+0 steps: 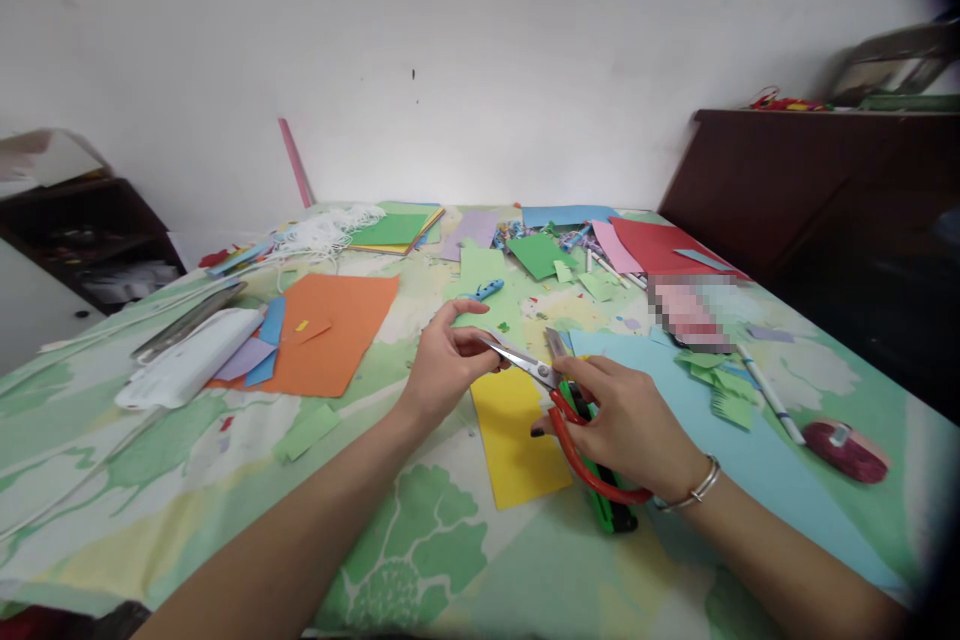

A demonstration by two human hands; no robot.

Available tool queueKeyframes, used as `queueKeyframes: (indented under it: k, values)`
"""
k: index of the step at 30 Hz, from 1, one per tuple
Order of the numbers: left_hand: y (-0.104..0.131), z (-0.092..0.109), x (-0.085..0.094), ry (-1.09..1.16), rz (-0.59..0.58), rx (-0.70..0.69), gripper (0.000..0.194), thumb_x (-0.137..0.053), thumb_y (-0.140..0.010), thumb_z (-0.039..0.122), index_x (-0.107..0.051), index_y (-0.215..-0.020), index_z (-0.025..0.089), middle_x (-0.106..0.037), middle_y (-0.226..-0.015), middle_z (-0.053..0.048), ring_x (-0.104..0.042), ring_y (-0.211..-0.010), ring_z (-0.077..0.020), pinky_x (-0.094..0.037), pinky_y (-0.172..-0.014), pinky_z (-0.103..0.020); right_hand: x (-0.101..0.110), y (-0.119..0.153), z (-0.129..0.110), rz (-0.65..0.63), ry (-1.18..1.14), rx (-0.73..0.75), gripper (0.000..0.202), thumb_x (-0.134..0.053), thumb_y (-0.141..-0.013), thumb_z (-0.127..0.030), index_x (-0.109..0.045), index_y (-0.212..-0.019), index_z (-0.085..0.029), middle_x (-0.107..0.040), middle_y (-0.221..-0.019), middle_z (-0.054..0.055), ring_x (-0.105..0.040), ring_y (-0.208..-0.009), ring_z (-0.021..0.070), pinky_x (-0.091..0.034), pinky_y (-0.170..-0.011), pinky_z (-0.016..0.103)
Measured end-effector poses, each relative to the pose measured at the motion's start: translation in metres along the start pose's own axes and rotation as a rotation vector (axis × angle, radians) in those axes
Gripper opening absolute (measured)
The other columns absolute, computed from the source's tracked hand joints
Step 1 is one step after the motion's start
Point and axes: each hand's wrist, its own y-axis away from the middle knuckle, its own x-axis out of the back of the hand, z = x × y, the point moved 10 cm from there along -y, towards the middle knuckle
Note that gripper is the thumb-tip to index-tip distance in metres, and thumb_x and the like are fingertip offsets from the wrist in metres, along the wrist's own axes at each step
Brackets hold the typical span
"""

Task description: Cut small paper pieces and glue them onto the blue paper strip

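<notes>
In my right hand (634,415) is a pair of scissors (529,362) with red handles, the blades pointing left and nearly together. My left hand (452,357) is at the blade tips, thumb and fingers pinched; whatever they hold there is hidden or too small to make out. Just under my right hand lies a green utility knife (611,510), its metal blade end showing behind the scissors. A sheet of yellow paper (517,450) rests on the table below the scissors. Large light blue paper (757,480) extends under my right wrist.
A floral cloth (420,560) covers the table. On the left are orange paper (337,330), a white power strip (191,360) and white string (330,230). At the right lie green scraps (724,390), a white marker (772,395) and a dark red object (846,450). Red paper (667,245) lies farther back.
</notes>
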Motion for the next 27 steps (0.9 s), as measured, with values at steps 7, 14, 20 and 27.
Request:
queueKeyframes:
  k: [7, 14, 20, 27]
  values:
    - [-0.002, -0.001, 0.001, -0.044, -0.015, -0.017, 0.042, -0.062, -0.060, 0.006, -0.047, -0.096, 0.019, -0.063, -0.064, 0.003, -0.065, -0.062, -0.0169, -0.050, -0.061, -0.027, 0.000, 0.000, -0.001, -0.006, 0.015, 0.007, 0.035, -0.060, -0.073, -0.045, -0.061, -0.097, -0.019, -0.059, -0.074, 0.005, -0.050, -0.060, 0.0153, -0.035, -0.056, 0.025]
    - [-0.004, -0.007, 0.006, -0.086, 0.019, 0.008, 0.042, -0.066, -0.061, 0.011, -0.051, -0.100, 0.017, -0.067, -0.066, 0.000, -0.064, -0.064, -0.0170, -0.047, -0.060, -0.025, 0.000, 0.000, 0.003, -0.002, 0.006, -0.016, 0.036, -0.060, -0.072, -0.046, -0.062, -0.097, -0.020, -0.060, -0.070, 0.003, -0.051, -0.057, 0.0145, -0.035, -0.055, 0.024]
    - [-0.006, -0.016, 0.008, -0.088, 0.031, 0.066, 0.017, -0.070, -0.062, 0.022, -0.066, -0.076, 0.013, -0.069, -0.077, -0.008, -0.064, -0.076, -0.0185, -0.046, -0.069, -0.027, 0.010, -0.003, 0.016, 0.077, -0.052, -0.121, 0.035, -0.061, -0.071, -0.046, -0.060, -0.095, -0.020, -0.052, -0.048, -0.004, -0.047, -0.046, 0.0124, -0.031, -0.047, 0.022]
    - [-0.004, -0.029, 0.007, 0.135, 0.032, 0.144, 0.017, -0.074, -0.061, 0.023, -0.068, -0.074, 0.015, -0.067, -0.078, -0.004, -0.058, -0.067, -0.0110, -0.043, -0.060, -0.021, 0.010, -0.004, 0.014, 0.070, -0.087, -0.130, 0.033, -0.059, -0.071, -0.046, -0.060, -0.090, -0.020, -0.049, -0.045, -0.005, -0.045, -0.044, 0.0125, -0.029, -0.046, 0.022]
